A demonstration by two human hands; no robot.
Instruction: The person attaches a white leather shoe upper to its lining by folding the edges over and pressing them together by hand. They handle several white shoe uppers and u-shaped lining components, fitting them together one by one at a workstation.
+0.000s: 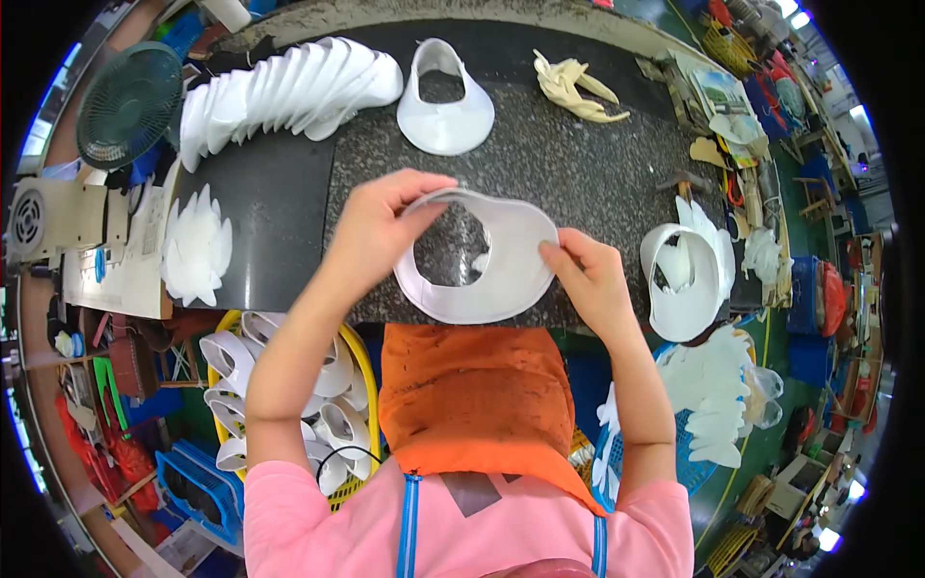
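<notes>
Holding a white visor in both hands at mid-frame, over the dark speckled worktop.

The left hand pinches the visor's thin band at its upper left, fingers closed on it; the right hand grips the brim's right edge. A second visor lies above, beside what looks like a fanned row of brims at upper left.

Short pink sleeves, orange apron, bare forearms

A pink short-sleeved top is worn, its sleeves ended well back from the grip, so both forearms are left uncovered up to the left hand and right hand. An orange apron is seen below the grip, hung from two blue straps. No gloves, rings or watch are worn.
</notes>
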